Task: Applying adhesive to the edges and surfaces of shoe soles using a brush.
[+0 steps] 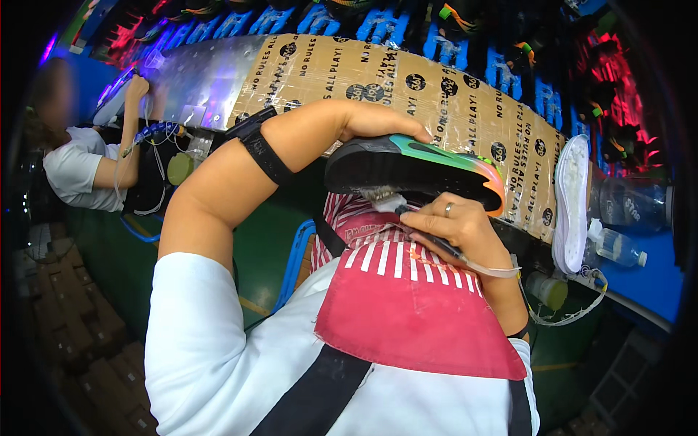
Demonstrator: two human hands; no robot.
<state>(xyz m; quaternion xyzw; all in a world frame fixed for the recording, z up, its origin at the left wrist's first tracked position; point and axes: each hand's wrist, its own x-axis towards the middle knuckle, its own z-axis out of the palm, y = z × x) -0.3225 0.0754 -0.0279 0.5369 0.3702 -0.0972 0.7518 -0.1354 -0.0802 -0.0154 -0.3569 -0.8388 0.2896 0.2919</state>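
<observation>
A shoe upper point(465, 168) with a black underside and green-to-orange sides is tilted above my lap. My left hand point(382, 122) grips it from the far side, its fingers partly hidden behind the shoe. In my right hand point(462, 224) is a brush point(390, 203) with pale bristles and a dark handle, pinched between the fingers. Its tip is at the lower edge of the shoe's black underside. A thin clear tube point(498, 272) trails from the handle's rear end past my wrist.
Printed cardboard point(313, 80) covers the bench ahead. A white shoe sole point(571, 207) lies at its right end, beside a plastic bottle point(618, 247) and a large clear jar point(632, 203). Blue racks point(382, 27) line the back. A co-worker point(87, 160) sits at left.
</observation>
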